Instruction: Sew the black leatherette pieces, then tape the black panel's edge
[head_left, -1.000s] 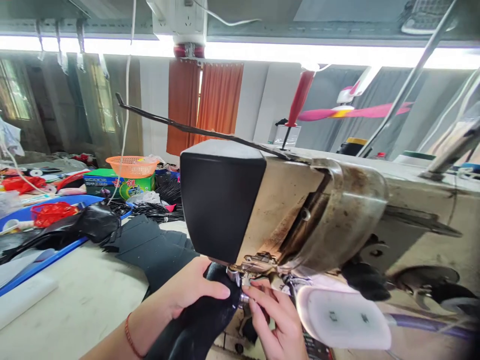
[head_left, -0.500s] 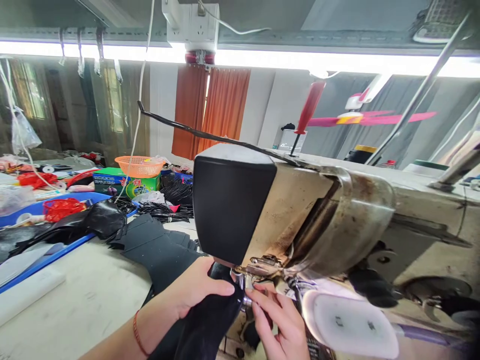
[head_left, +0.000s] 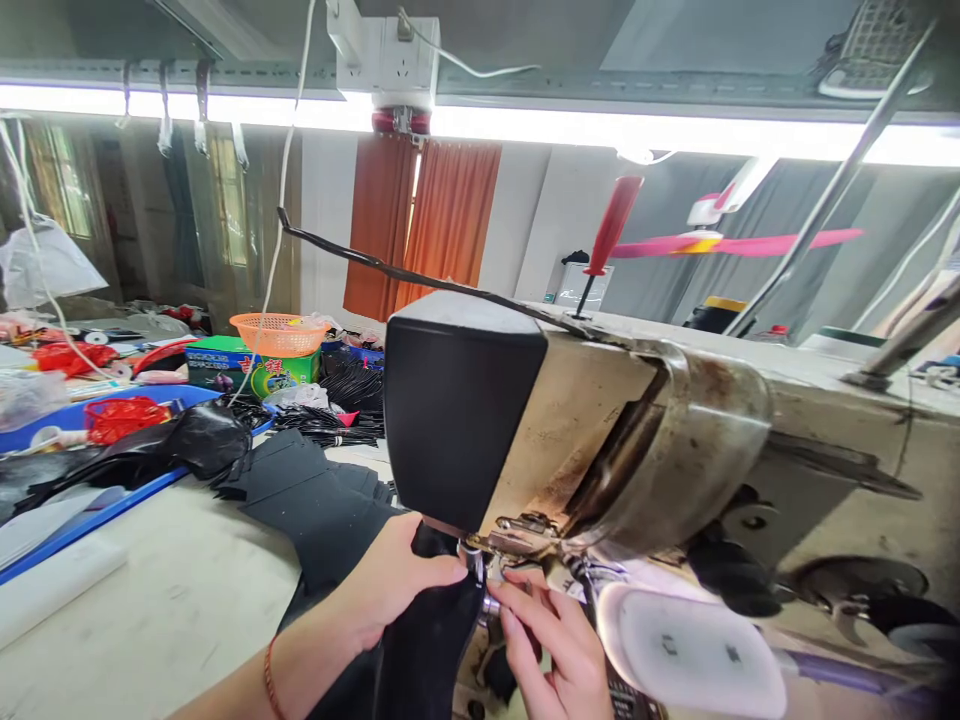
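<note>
The left hand (head_left: 394, 580) is clamped on the black leather-like piece (head_left: 427, 645) below the sewing machine's head (head_left: 465, 420), its fingers mostly hidden. The right hand (head_left: 559, 640) is beside the piece's edge; its grip cannot be told. The frame crops the piece's lower end.

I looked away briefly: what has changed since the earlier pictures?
The left hand has edged slightly forward, its thumb nearer the machine head; the near end of the black material has swung right. The white bag at far left shows wider. Nothing was visibly gripped or released. The right hand and red screwdriver stayed in place.
</note>
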